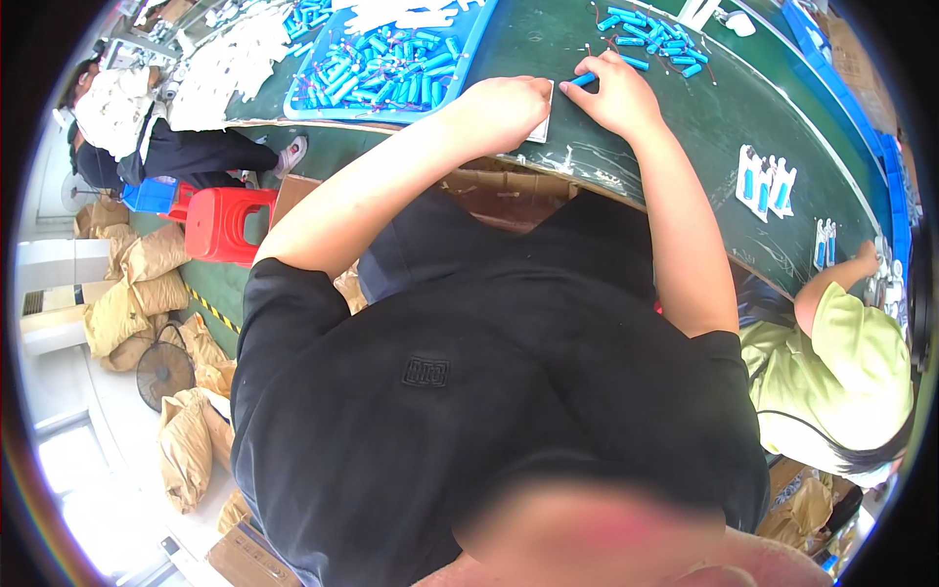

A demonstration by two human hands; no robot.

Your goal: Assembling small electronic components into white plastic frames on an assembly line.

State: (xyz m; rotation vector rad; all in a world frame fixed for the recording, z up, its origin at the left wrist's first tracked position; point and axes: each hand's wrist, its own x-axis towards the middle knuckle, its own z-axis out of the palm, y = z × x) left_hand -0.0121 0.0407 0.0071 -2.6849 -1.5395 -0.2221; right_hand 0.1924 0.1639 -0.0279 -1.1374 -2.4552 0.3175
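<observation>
At the near edge of the green table, my left hand is closed on a white plastic piece, most of it covered by my fingers. Close beside it, my right hand pinches a small blue cylindrical battery between thumb and fingers. The two hands are a short gap apart. Beyond my right hand lies a loose pile of blue batteries with thin wires. A blue tray full of similar wired batteries stands left of my hands, with white plastic pieces at its far end.
White pieces fitted with blue batteries lie to the right. A co-worker in a light green shirt sits there, one arm on the table. Another person is at the far left, near a red stool, brown sacks and a fan.
</observation>
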